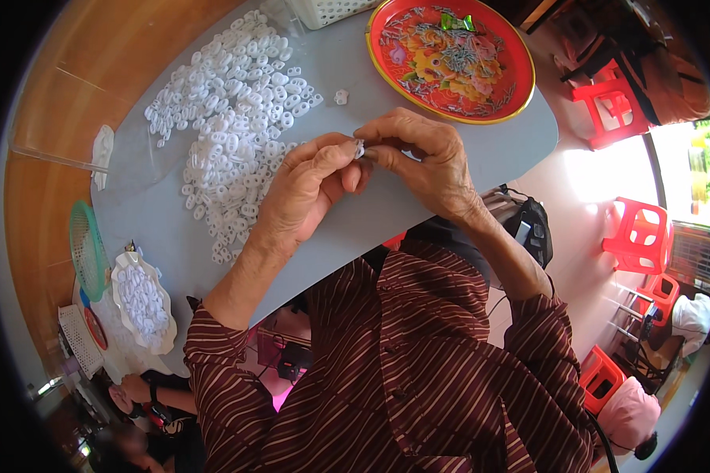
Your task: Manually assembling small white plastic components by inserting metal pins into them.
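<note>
Right at centre frame, a small white plastic piece is pinched btwn both hands, just above the grey counter. Left hand comes up from lower left, thumb and forefinger closed on the piece's left side, other fingers curled under. Right hand reaches in from the right, fingertips closed on the same piece, knuckles up. The two hands touch at the fingertips.

Just left of the hands, upper left of frame, lies a big loose heap of white plastic rings, spread over the counter; one stray ring sits apart, btwn heap and tray. Upper centre-right: a round red tray w/ floral pattern and gold rim, a green wrapper at its top. A white basket at top edge, partly cut off.

Lower left: a white scalloped dish filled w/ more white pieces, a green mesh basket beside it. Right side of frame: red plastic stools on the floor. Striped maroon sleeves fill the bottom.
</note>
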{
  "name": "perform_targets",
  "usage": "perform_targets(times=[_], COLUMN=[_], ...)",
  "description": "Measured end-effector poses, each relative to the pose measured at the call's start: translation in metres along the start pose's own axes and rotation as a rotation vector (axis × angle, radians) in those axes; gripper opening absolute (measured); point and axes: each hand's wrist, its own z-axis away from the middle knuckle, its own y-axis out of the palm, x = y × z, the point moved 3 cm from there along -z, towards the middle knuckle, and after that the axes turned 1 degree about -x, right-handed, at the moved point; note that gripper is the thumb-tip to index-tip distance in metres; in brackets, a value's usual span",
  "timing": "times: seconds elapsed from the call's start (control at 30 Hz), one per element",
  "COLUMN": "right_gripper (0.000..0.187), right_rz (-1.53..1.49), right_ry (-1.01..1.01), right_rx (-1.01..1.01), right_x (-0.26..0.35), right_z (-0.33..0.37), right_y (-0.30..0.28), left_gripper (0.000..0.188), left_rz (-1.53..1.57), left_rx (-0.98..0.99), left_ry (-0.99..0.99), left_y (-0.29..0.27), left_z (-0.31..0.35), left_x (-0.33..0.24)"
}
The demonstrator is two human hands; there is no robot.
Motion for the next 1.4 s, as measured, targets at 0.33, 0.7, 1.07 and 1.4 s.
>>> perform_targets(times=[0.33,0.7,1.07,1.4], right_gripper=[0.01,0.011,0.009,0.012], right_rz=[-0.028,0.506,0.965,0.934], right_ry=[0.252,-0.05,-0.114,-0.109], right_rx=[0.03,-0.093,0.222,0.333], right_x=[0.002,0.021,-0.019,-0.012], right_z=[0.003,-0.039,-0.075,-0.081], right_y=[-0.001,-0.059,-0.075,-0.087], left_gripper=[0.02,0.015,0.012,0.011], left_rz=[-0.549,-0.614,-0.731,-0.755], left_rx=[-0.15,-0.146,-0.111,-0.097], left_ry=[0.253,0.275,0.313,0.299], left_y=[0.009,0.01,0.009,0.01], left_z=[0.009,0.005,0.005,0.004], left_x=[-0.005,0.0,0.002,0.002])
